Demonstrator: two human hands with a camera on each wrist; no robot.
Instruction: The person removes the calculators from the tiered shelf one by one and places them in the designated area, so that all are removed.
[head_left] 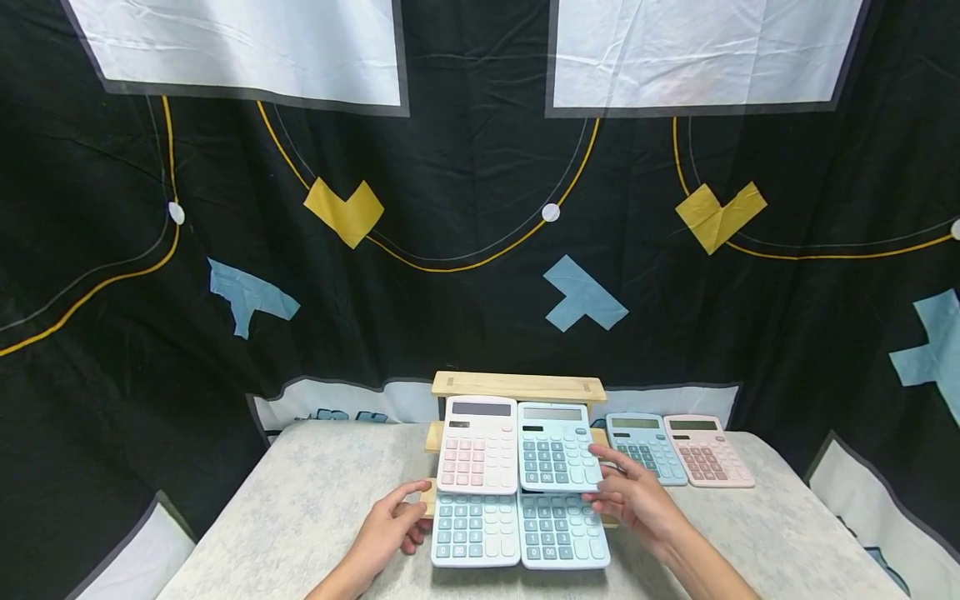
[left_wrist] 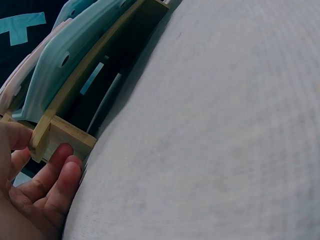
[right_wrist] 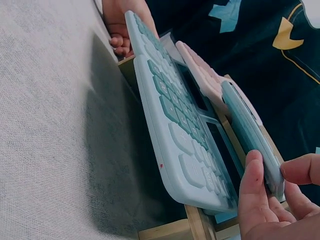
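Observation:
A wooden tiered rack (head_left: 517, 385) carries calculators in two rows. My right hand (head_left: 637, 496) pinches the right edge of the upper-right blue calculator (head_left: 557, 450); the right wrist view has its thumb and fingers on either side of that calculator's edge. Beside it on the upper tier leans a pink-and-white calculator (head_left: 477, 446). Below are a lower-left blue calculator (head_left: 476, 533) and a lower-right blue calculator (head_left: 562, 537), their tops covered by the upper row. At the rack's lower left end, my left hand (head_left: 390, 525) grips the wooden frame (left_wrist: 72, 135) between thumb and fingers.
To the right of the rack, another blue calculator (head_left: 647, 446) and a pink calculator (head_left: 708, 450) stand side by side on the pale table (head_left: 300, 483). A black patterned cloth (head_left: 465, 325) hangs behind the table.

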